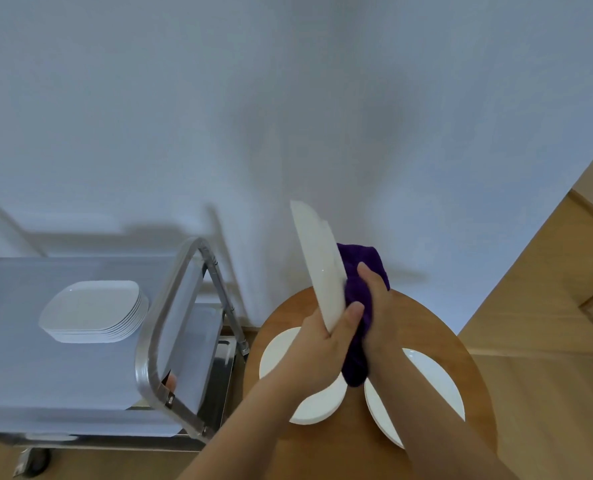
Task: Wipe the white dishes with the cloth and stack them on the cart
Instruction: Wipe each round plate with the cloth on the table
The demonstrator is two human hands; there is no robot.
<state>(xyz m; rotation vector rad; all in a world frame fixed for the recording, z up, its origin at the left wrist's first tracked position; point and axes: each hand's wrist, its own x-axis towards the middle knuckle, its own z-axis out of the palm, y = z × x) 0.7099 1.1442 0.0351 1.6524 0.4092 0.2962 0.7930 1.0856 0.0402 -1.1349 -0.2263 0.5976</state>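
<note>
My left hand (326,337) grips the lower edge of a white dish (317,261), held upright on edge above the round wooden table (357,445). My right hand (374,299) holds a purple cloth (357,282) bunched against the dish's right face. Two white round plates lie on the table, one (277,351) under my left forearm and the other (440,379) under my right forearm. A stack of several white squarish dishes (94,311) sits on the top shelf of the metal cart (45,375) to the left.
The cart's metal handle (163,306) rises between the cart shelf and the table. A lower cart shelf (224,362) shows behind it. A white wall fills the background, and a wooden door (547,271) stands at the right.
</note>
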